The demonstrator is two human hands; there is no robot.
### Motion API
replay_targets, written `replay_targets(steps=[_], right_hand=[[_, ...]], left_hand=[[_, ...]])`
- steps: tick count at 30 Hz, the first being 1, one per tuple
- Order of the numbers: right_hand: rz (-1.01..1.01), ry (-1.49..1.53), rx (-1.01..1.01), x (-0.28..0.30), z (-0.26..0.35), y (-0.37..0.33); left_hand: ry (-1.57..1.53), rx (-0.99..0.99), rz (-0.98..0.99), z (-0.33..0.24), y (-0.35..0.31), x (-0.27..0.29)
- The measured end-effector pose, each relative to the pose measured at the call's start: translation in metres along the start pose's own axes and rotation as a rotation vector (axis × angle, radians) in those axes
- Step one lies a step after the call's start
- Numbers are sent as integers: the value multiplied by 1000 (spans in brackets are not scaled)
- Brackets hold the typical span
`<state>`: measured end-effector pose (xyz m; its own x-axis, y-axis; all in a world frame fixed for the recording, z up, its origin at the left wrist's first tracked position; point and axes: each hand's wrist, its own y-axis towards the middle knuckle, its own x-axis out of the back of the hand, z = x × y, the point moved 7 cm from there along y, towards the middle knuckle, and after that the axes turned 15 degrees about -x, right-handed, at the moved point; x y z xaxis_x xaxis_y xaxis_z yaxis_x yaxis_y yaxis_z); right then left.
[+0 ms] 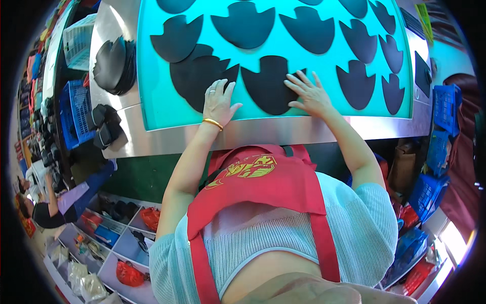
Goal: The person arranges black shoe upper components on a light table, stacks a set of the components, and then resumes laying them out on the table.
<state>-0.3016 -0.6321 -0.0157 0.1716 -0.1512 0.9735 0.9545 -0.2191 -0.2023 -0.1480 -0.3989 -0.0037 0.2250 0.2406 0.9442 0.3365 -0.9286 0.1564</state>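
Flat black cut-out pieces, each with a rounded lower edge, two pointed sides and a squared tab on top, lie spread over a turquoise surface (324,104). My left hand (218,103), with a ring and a gold bangle, lies with fingers stretched on the right side of a black piece (195,83) that overlaps others. My right hand (311,93) has its fingers spread, with the fingertips on the right edge of the black piece (268,86) in front of me. Neither hand grips anything. More black pieces (357,83) lie to the right.
A stack of black pieces (115,66) stands on the metal table edge at left, with dark objects (105,126) below it. Blue crates (76,114) are beyond the left side; more blue baskets (446,109) hang at right. A person (50,202) sits at far left near sectioned bins (114,243).
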Motion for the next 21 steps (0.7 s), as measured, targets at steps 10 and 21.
replay_targets(steps=[10,21], right_hand=[[41,-12,-99,15,-83,-31],[-244,542,254,30,117,54]], left_hand=[[204,140,98,4,-5,-2],[-234,94,-133,35,-21,17]])
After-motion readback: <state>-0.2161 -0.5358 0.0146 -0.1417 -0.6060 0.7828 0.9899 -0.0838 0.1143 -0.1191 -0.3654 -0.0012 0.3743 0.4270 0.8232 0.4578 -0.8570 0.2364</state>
